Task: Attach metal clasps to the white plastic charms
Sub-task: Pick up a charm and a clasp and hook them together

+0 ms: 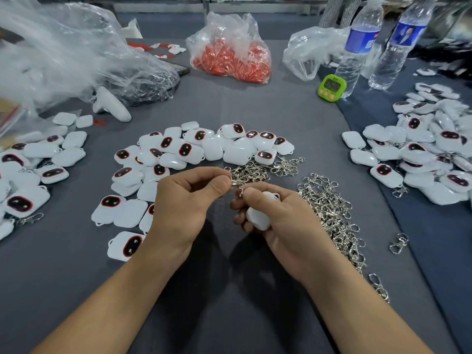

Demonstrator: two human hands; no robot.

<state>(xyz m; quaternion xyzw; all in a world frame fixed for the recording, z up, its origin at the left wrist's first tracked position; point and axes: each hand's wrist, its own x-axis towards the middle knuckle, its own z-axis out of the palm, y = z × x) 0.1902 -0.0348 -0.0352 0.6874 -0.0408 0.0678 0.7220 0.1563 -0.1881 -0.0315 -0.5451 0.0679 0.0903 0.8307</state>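
My right hand (283, 221) grips a white plastic charm (259, 217) in its curled fingers, its small loop (275, 196) pointing up. My left hand (189, 205) pinches a metal clasp (238, 186) between thumb and forefinger, right beside the right thumb tip. Both hands hover over the grey table (229, 290) at its middle. A heap of loose metal clasps (329, 208) lies just right of my hands. White charms with dark red-rimmed faces (194, 149) are piled behind them.
More charms lie at the left (33, 169), and a pile with clasps at the right (429, 154). At the back stand a bag of red pieces (229, 57), clear plastic bags (63, 54), a green timer (332, 88) and two water bottles (357, 47).
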